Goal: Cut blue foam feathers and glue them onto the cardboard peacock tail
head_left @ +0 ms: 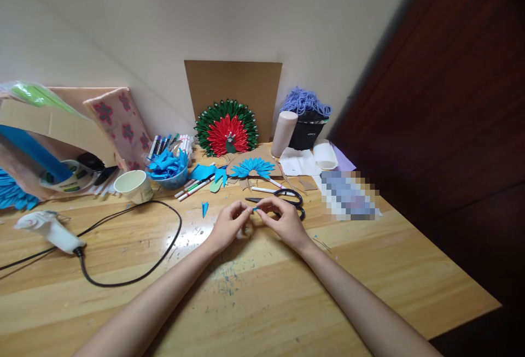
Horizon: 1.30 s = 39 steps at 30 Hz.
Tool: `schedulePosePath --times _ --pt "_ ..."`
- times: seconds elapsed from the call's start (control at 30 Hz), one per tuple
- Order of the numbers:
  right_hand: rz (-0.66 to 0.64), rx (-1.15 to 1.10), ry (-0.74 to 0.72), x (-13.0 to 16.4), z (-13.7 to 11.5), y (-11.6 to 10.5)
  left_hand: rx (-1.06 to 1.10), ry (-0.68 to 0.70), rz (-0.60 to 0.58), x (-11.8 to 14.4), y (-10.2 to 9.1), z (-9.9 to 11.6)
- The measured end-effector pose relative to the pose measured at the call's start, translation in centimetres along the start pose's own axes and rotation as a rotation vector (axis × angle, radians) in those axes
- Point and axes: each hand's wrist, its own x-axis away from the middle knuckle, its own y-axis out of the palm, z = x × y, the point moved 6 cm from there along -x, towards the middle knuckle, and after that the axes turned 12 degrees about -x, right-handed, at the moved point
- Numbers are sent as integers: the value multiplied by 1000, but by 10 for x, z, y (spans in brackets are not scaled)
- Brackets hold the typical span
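glossy wood table point(369, 269), blue paper bit point(255, 210)

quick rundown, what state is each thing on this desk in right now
left hand: pinching the blue paper bit
right hand: pinching the same bit
blue paper bit: held between both hands above the table
scissors: lying flat behind the hands
glue gun: lying on its side, cord attached
paper cup: upright
blue bowl: heaped with blue paper pieces
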Motion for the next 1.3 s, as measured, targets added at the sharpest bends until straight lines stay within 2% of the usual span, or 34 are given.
schedulePosePath --times 0.2,0.4,0.47,0.67,0.77,1.13,1.3 --pt "-81 158 -131 2 -7 4 -10 13 3 0 -1 3" --pt "-84 156 -150 2 -7 3 7 -4 22 0 -2 4" --pt "-84 137 -120 2 -7 3 9 -23 36 0 -2 2" --pt "9 -4 110 0 8 -1 -32 -21 98 -1 -6 -2" --pt "-23 5 167 1 14 2 -59 -3 106 -1 -6 -3" --pt "7 -72 219 2 22 4 -26 -15 40 -2 -2 -5" --pt "-4 -8 133 1 12 3 -1 -11 40 -3 -2 -8"
